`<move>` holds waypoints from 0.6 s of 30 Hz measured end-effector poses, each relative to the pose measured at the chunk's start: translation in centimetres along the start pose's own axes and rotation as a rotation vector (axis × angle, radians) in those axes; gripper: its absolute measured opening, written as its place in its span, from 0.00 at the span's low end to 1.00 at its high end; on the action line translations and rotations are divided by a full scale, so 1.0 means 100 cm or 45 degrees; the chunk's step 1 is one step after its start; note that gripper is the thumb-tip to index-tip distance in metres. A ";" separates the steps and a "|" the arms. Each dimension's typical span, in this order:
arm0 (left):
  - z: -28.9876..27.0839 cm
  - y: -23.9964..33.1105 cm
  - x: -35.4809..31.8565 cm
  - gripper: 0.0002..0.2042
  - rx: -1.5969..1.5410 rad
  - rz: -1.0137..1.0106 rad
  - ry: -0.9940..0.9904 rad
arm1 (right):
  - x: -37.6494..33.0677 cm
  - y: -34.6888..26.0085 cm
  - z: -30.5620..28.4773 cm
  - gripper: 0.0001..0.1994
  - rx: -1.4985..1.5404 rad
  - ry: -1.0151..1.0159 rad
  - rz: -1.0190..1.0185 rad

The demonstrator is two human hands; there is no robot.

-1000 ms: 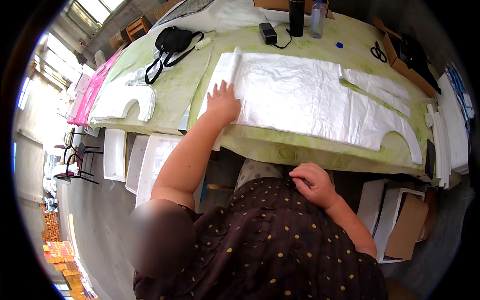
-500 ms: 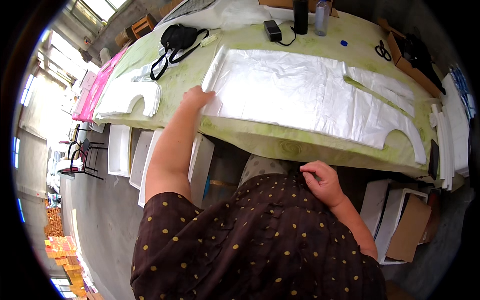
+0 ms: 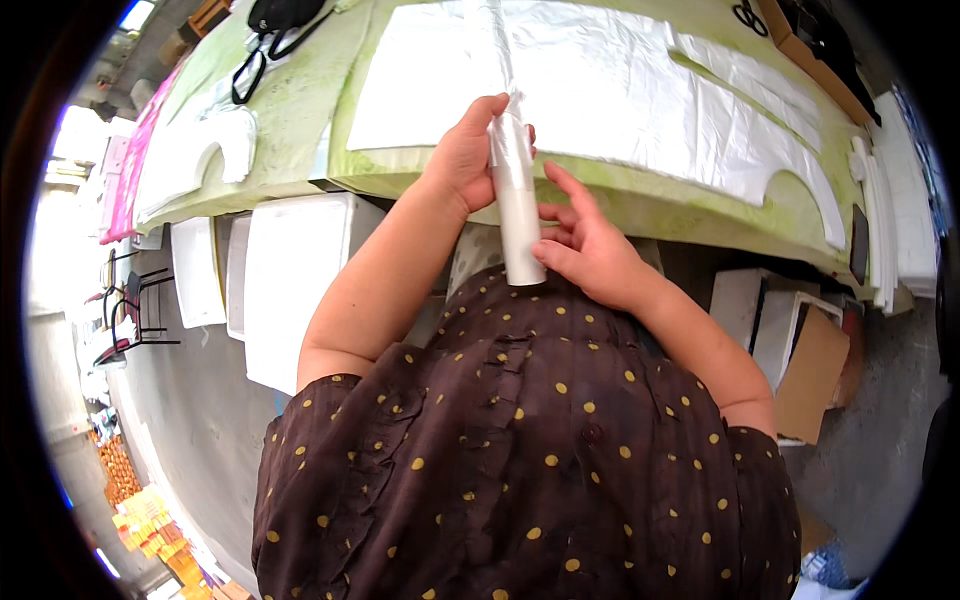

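A long roll of thin white plastic film (image 3: 518, 215) stands out from the table toward my body, its pale lower end showing near my waist. My left hand (image 3: 468, 160) is wrapped round it partway along. Beside the lower end, my right hand (image 3: 600, 245) has its fingers spread, the thumb close to or touching the roll. Beyond the roll a white plastic sheet stack (image 3: 600, 90) lies flat on the table, with a curved cut-out and a long slit at its right end. Where the roll's far end rests is partly lost against the white sheets.
The table has a green patterned cover (image 3: 290, 150). White plastic pieces with a curved cut-out (image 3: 180, 165) and a black bag (image 3: 285, 15) lie at left. Scissors (image 3: 748, 17) and a cardboard box (image 3: 825, 60) are at far right. White foam boxes (image 3: 300, 285) stand below the table.
The roll at the sheets' left edge has been picked up and brought to the middle in my left hand. My right hand has risen from my waist and opened beside it.
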State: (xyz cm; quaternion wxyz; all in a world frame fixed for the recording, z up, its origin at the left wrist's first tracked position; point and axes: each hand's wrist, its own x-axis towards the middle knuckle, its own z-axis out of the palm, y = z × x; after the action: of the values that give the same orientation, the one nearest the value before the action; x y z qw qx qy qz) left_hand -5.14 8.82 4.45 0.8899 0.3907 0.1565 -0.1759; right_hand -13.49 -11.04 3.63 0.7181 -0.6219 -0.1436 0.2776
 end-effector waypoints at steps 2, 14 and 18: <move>0.007 -0.020 0.000 0.17 -0.017 -0.019 0.036 | -0.003 -0.002 0.002 0.49 0.033 0.007 0.019; 0.025 -0.061 -0.019 0.15 0.190 0.145 0.096 | -0.012 0.003 -0.001 0.51 -0.148 0.215 -0.117; 0.023 -0.066 -0.012 0.14 0.173 0.167 0.085 | -0.007 0.011 -0.009 0.39 -0.446 0.158 -0.349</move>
State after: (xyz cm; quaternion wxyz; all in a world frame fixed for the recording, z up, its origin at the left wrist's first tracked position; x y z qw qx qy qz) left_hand -8.79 3.20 2.20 0.8652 0.4652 0.1478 -0.1143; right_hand -13.77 -12.12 2.44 0.6376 -0.7276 -0.2284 0.1093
